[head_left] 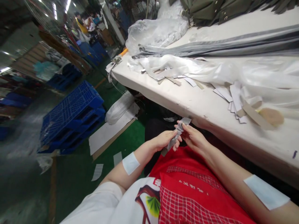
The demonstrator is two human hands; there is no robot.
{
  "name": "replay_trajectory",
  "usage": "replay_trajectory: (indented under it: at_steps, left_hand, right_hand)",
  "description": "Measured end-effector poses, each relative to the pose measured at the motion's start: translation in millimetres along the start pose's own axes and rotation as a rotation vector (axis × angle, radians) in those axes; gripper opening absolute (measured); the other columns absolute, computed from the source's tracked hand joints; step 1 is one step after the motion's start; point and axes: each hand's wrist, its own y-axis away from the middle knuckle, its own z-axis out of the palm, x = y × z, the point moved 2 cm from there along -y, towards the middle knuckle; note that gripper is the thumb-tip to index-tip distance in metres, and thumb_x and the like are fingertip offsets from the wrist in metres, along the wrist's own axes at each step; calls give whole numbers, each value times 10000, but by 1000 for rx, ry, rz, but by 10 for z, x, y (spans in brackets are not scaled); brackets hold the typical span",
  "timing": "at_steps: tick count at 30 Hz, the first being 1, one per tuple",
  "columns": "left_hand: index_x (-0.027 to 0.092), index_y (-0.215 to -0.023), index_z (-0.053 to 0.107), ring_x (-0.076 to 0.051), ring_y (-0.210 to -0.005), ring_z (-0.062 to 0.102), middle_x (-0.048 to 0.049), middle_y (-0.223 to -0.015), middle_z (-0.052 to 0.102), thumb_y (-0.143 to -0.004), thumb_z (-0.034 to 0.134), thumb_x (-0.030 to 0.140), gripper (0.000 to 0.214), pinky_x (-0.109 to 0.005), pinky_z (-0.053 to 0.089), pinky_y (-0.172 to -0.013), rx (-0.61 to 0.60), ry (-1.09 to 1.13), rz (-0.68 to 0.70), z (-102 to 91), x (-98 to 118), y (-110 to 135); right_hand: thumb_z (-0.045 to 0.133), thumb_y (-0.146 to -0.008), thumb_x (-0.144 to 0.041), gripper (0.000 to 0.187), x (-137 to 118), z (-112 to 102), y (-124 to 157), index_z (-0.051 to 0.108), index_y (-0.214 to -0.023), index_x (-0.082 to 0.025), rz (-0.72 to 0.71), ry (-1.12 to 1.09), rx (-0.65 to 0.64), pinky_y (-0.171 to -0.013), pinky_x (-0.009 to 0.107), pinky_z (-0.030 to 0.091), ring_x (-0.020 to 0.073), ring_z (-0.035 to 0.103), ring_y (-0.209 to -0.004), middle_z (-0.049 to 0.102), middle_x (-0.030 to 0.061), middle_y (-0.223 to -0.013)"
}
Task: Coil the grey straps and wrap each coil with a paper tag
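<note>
My left hand (164,139) and my right hand (193,136) meet in front of my body, just off the table's near edge. Between them is a narrow, crumpled grey strip (172,143), slanting from lower left to upper right. The left thumb presses on its middle, while my right fingers pinch it nearer the upper end. What it is made of I cannot tell. Beyond my hands, cut paper and card strips (235,99) lie on the white table (201,105), close to a round tan disc (272,116).
Long grey fabric strips (210,45), clear plastic film (158,32) and dark olive fabric pieces (210,9) lie further back on the table. Blue pallets (72,115) are stacked on the floor at left, beside a white board (109,133). A person (81,23) is in the background.
</note>
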Motion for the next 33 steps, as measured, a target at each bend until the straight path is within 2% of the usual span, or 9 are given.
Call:
replay_trajectory:
  at_steps: [6,8,11,13,19,21,26,30,33]
  left_hand:
    - [137,-849,539,-30,-350,327,98,-500,398,-835,479,677,544,-228,479,-483,-60,1,-67,110,31,18]
    - [137,-844,533,-27,-355,301,100,-499,378,-836,478,676,542,-206,444,-458,-107,-30,-99,145,79,50]
    - [136,-837,544,-33,-361,292,98,-487,357,-858,474,648,517,-198,428,-450,-224,-57,-105,240,143,76]
    - [132,-829,559,-40,-358,305,89,-478,368,-878,470,619,497,-205,434,-453,-269,-48,-113,299,149,64]
    - [78,-866,614,-99,-404,477,-61,-602,603,-944,243,609,653,-227,429,-437,-294,32,-324,199,9,17]
    - [72,-882,619,-104,-406,474,-75,-614,610,-938,233,624,676,-231,422,-428,-335,30,-381,122,-18,55]
    - [109,-852,583,-58,-374,338,67,-486,390,-862,574,527,418,-183,356,-404,-376,-11,-280,77,77,237]
    - [128,-821,554,-40,-357,168,111,-450,222,-915,512,482,368,-149,264,-354,-350,127,-101,95,386,400]
    - [104,-885,608,-33,-352,208,100,-463,253,-932,508,395,312,-141,308,-377,-226,326,119,23,742,464]
  right_hand:
    - [616,-770,-471,331,-191,-320,104,692,-718,-153,-132,683,-6,-823,441,514,288,656,-843,694,108,-756]
    - [665,-705,-301,244,-306,-346,219,705,-907,-170,-321,864,-40,-972,466,437,312,592,-1064,692,116,-1017]
    - [566,-719,-142,565,-348,-256,391,547,-1281,-197,-604,1293,-307,-1063,453,361,254,514,-1208,575,107,-1311]
    - [491,-802,-130,495,-317,-212,441,527,-1295,-163,-619,1512,-410,-992,422,419,233,579,-1110,626,122,-1232]
    - [460,-893,-146,394,-359,-219,433,565,-1266,-220,-606,1928,-375,-775,349,424,223,612,-801,670,59,-864]
    - [460,-888,-132,415,-391,-252,428,556,-1281,-225,-599,1973,-352,-774,340,413,220,607,-801,665,58,-858]
    - [439,-861,-116,442,-393,-400,360,571,-1272,-210,-547,1868,-318,-857,371,420,239,608,-893,675,88,-952]
    - [402,-898,-210,352,-241,-610,247,600,-1189,-218,-390,1429,-346,-919,378,446,229,602,-1007,660,79,-1116]
    - [330,-959,-368,365,-71,-593,261,640,-1050,-200,-287,1313,-369,-748,346,511,211,637,-804,690,65,-916]
